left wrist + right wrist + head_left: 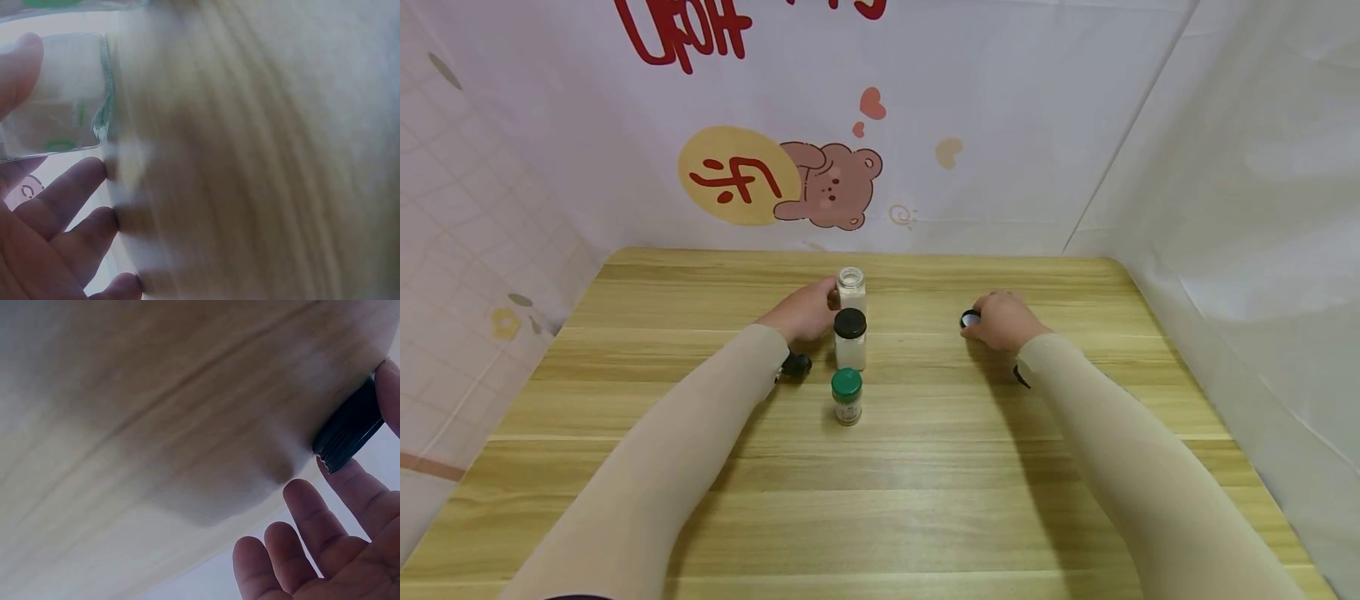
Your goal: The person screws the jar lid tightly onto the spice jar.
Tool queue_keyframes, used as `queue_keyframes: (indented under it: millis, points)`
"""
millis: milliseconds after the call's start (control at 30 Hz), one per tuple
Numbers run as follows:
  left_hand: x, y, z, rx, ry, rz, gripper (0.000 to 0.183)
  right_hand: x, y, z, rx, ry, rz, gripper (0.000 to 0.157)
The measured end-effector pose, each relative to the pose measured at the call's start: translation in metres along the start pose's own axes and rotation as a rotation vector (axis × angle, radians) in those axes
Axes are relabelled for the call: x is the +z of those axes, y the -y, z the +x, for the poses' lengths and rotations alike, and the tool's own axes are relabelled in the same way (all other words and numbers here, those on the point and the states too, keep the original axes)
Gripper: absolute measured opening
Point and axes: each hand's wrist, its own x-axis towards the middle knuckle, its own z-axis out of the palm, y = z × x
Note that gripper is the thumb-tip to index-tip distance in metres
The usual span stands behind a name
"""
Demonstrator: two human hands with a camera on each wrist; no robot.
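Observation:
At the back of the table, a clear glass jar [852,293] of white contents stands upright with its mouth uncovered. My left hand [808,311] holds it from the left; the left wrist view shows the thumb against the glass [69,94] and the lower fingers by the tabletop. Off to the right, my right hand [1003,322] pinches a black screw lid [970,319] between thumb and forefinger, low over the wood. Its ridged rim [350,428] shows in the right wrist view, where the other fingers are spread. Whether the lid touches the table I cannot tell.
A black-capped jar [850,342] of white contents stands in front of the uncovered jar. Nearer still is a small green-capped bottle [847,396]. The wooden table [917,500] ends at a white printed backdrop [1000,125] behind and hangings at both sides.

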Motion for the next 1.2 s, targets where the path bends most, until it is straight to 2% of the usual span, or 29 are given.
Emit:
queue_keyframes:
  millis: [400, 700, 967, 1200]
  points:
    - [0.002, 0.002, 0.002, 0.009, 0.003, 0.023, 0.049, 0.001, 0.004, 0.0, -0.006, 0.014, -0.051, 0.05]
    - [0.003, 0.002, 0.002, 0.013, -0.009, 0.029, 0.05, 0.005, 0.002, 0.002, -0.039, -0.038, -0.055, 0.05]
    - [0.003, 0.002, 0.002, 0.0, -0.009, 0.035, 0.051, 0.005, 0.009, 0.005, -0.011, -0.044, -0.001, 0.053]
    - [0.003, 0.002, 0.0, 0.011, -0.016, 0.028, 0.053, -0.002, 0.024, 0.003, 0.01, -0.063, 0.076, 0.049]
